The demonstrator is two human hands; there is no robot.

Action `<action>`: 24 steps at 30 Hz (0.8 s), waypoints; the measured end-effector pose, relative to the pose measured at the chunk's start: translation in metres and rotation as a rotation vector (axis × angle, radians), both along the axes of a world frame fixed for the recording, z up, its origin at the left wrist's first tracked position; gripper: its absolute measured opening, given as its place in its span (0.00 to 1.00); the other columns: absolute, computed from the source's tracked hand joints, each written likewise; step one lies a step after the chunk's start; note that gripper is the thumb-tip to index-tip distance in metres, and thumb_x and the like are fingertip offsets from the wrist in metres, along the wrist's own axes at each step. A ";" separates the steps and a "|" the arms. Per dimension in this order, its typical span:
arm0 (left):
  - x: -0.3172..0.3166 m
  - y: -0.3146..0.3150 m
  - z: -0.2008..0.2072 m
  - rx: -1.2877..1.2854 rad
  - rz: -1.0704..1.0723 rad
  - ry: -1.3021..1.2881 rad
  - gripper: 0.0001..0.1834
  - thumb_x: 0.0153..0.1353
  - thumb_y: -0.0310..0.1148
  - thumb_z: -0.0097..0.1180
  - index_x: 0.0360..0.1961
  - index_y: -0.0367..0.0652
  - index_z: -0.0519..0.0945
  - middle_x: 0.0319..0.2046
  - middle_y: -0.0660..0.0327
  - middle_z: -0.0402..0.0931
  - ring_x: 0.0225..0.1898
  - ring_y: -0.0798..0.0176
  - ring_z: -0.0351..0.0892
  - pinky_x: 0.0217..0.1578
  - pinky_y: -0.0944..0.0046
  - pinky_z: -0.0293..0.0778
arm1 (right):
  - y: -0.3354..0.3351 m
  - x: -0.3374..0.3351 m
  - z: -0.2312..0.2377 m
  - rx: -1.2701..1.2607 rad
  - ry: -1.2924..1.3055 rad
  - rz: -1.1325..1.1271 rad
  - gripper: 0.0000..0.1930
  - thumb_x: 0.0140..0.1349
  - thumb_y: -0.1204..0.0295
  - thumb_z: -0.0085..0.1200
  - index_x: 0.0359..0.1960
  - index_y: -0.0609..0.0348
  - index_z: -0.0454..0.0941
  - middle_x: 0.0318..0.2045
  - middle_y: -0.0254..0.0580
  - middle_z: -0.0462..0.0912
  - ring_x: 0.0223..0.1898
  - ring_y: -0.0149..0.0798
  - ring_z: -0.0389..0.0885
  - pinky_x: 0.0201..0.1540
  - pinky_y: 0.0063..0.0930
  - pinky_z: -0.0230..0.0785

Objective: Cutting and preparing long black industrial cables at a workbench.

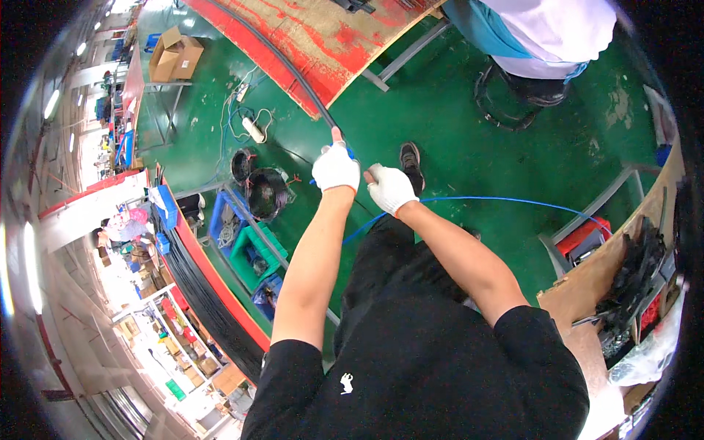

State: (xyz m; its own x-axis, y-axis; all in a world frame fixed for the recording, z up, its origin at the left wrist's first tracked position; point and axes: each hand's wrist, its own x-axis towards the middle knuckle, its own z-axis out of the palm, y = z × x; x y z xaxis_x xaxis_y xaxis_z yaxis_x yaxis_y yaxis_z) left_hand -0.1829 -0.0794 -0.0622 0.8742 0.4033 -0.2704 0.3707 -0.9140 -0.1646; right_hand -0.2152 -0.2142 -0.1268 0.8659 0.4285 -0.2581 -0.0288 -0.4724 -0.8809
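Observation:
My left hand (336,169), in a white glove with bare fingertips, is closed around the end of a long black tube (301,79). One finger points up along the tube. Bits of blue show at the edges of this glove, but I cannot make out what they belong to. Just to the right, my right hand (391,188) is gloved the same way, its fingers curled and pressed together; whatever they hold, if anything, is hidden. A thin blue hose (506,199) arcs from behind my right wrist toward the bench on the right.
The tube lies over a worn red tabletop (367,37) ahead. A seated person (543,37) is at the upper right. Black buckets (266,194), a green crate (257,257) and a power strip (253,130) stand on the left. Black tubes (202,282) fill a red-edged rack.

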 end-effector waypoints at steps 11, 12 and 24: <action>0.000 -0.019 -0.003 -0.019 -0.012 0.092 0.44 0.63 0.37 0.57 0.81 0.50 0.57 0.48 0.42 0.81 0.45 0.41 0.87 0.48 0.45 0.82 | -0.017 0.011 -0.003 0.051 0.048 -0.044 0.16 0.70 0.61 0.50 0.37 0.62 0.83 0.39 0.65 0.85 0.46 0.68 0.84 0.50 0.56 0.75; -0.005 -0.020 -0.003 -0.023 0.005 0.140 0.45 0.62 0.38 0.58 0.81 0.51 0.57 0.48 0.42 0.81 0.46 0.40 0.87 0.49 0.44 0.81 | -0.011 0.010 0.000 0.027 0.045 -0.028 0.16 0.70 0.61 0.50 0.37 0.63 0.83 0.39 0.65 0.85 0.46 0.68 0.84 0.50 0.56 0.75; 0.002 -0.010 -0.021 -0.078 0.015 0.063 0.45 0.60 0.39 0.59 0.80 0.54 0.61 0.47 0.42 0.83 0.47 0.39 0.86 0.52 0.44 0.80 | -0.031 0.011 -0.022 0.075 0.084 -0.133 0.17 0.70 0.59 0.52 0.36 0.62 0.84 0.37 0.65 0.86 0.44 0.68 0.84 0.49 0.57 0.76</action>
